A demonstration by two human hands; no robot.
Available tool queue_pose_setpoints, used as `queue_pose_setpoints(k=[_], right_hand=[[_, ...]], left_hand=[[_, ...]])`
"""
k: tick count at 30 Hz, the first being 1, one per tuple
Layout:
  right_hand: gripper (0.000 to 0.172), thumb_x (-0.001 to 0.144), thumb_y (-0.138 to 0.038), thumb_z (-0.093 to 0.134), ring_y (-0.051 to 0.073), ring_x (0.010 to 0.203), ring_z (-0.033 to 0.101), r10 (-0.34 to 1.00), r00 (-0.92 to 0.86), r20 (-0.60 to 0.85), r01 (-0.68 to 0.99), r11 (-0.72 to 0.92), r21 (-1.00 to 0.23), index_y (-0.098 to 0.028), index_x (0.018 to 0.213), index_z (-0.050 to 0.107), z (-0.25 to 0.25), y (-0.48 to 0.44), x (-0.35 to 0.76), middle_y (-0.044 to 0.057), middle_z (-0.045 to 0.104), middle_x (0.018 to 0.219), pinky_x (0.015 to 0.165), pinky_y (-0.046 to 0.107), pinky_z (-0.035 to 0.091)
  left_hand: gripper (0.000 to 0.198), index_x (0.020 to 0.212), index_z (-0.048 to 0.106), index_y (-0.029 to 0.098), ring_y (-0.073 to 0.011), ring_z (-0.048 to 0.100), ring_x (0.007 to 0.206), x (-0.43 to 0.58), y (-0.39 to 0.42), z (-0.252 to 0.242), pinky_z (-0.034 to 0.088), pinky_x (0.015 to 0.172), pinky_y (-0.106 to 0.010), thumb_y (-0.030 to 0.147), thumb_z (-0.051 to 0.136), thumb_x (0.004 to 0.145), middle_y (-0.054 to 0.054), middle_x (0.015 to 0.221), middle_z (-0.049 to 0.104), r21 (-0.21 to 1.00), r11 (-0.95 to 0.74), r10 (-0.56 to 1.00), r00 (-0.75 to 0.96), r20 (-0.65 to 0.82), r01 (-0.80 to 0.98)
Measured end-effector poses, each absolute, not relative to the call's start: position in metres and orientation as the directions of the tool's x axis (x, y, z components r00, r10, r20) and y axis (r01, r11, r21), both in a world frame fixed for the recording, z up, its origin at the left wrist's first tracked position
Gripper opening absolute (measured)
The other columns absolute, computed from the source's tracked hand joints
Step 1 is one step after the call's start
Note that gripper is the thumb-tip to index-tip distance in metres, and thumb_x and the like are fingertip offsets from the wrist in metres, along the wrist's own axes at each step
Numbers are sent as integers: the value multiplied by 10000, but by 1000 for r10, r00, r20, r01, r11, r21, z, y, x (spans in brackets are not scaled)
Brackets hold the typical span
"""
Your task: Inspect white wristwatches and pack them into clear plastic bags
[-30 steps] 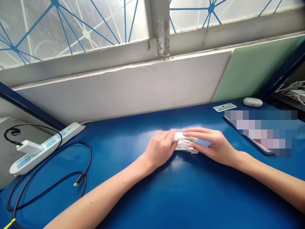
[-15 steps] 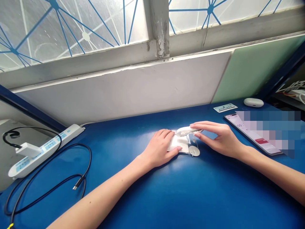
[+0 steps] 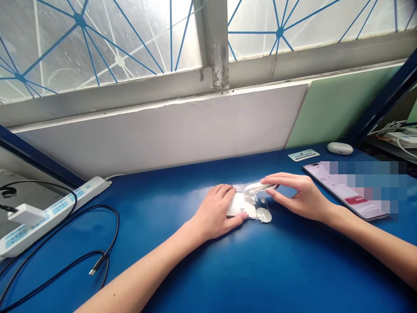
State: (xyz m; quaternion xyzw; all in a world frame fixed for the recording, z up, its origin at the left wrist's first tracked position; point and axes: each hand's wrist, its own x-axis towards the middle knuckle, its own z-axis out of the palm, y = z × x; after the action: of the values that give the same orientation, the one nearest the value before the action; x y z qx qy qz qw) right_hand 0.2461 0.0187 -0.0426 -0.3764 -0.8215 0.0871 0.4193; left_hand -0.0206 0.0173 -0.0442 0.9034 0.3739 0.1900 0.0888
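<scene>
On the blue table, my left hand [image 3: 217, 211] presses down on a flat white packet [image 3: 243, 208] with clear plastic about it, fingers over the far side and thumb along the near edge. A pale round disc [image 3: 264, 215] lies at the packet's right end. Between the thumb and fingers of my right hand [image 3: 298, 195] is a slim white curved object [image 3: 256, 188] with a rounded left end. Its exact kind cannot be made out. It sits just above the packet's upper right corner, partly hidden by my fingers.
A phone [image 3: 345, 191] lies right of my right hand, with a card [image 3: 303, 155] and a white earbud case [image 3: 340, 148] behind it. At left are a power strip [image 3: 74, 198], a plugged-in white charger [image 3: 28, 216] and a looped black cable [image 3: 116, 226].
The whole view has shifted slightly, so the table sits lower in the picture. Both hands keep nearly the same grip; the white object looks slightly more tilted.
</scene>
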Motion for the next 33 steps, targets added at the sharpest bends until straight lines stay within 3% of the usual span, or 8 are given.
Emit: queue_pose_setpoints(k=[5, 24, 33], right_hand=[[145, 885, -223, 652, 196, 860, 726, 709, -393, 586, 544, 693, -473, -225, 1013, 721, -44, 22, 251, 46, 774, 986, 740, 308, 616], [152, 846, -231, 628, 203, 800, 738, 695, -440, 568, 582, 703, -409, -235, 957, 731, -40, 31, 268, 42, 778, 930, 720, 312, 615], [234, 857, -229, 674, 213, 942, 744, 658, -519, 545, 481, 752, -450, -217, 1086, 723, -48, 27, 260, 71, 778, 1054, 832, 311, 609]], left_hand=[[575, 1216, 573, 143, -324, 550, 1205, -21, 18, -44, 449, 1043, -466, 578, 667, 851, -159, 1284, 610, 318, -696, 718, 639, 276, 644], [438, 1156, 534, 152, -307, 563, 1130, -20, 18, -43, 475, 982, -458, 525, 594, 934, -146, 1200, 600, 359, -607, 793, 569, 218, 709], [402, 1148, 529, 145, -301, 569, 1122, -21, 16, -45, 486, 970, -447, 500, 560, 961, -150, 1196, 596, 373, -619, 784, 570, 247, 691]])
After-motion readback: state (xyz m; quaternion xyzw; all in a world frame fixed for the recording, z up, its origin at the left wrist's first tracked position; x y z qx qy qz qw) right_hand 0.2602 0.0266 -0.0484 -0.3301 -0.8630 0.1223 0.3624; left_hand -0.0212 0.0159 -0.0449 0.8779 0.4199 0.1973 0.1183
